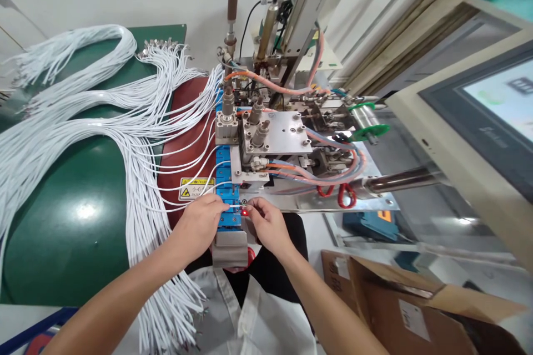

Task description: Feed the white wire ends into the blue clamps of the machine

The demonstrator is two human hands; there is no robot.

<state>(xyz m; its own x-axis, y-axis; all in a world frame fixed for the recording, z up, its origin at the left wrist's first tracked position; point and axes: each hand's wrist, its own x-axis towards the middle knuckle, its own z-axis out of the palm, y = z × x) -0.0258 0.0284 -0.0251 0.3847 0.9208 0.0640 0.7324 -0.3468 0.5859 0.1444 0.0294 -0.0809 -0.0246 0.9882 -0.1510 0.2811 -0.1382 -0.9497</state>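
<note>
My left hand (204, 223) pinches a white cable (234, 206) over the near end of a row of blue clamp blocks (227, 219). At the cable's tip, my right hand (266, 222) has its thumb and forefinger closed just right of the blocks, beside a glowing red light (245, 212). The tip itself is hidden by those fingers. Farther up the row, several white cables lie across the blue blocks. They run left over a red-brown board (175, 150) into a thick bundle of white cables (137, 199).
A metal machine (275, 133) with cylinders and orange hoses stands behind my hands. Right of it are a wire spool (368, 122) with green flanges and a screen (499, 94). The green table (70, 222) lies left; an open cardboard box (400, 299) sits lower right.
</note>
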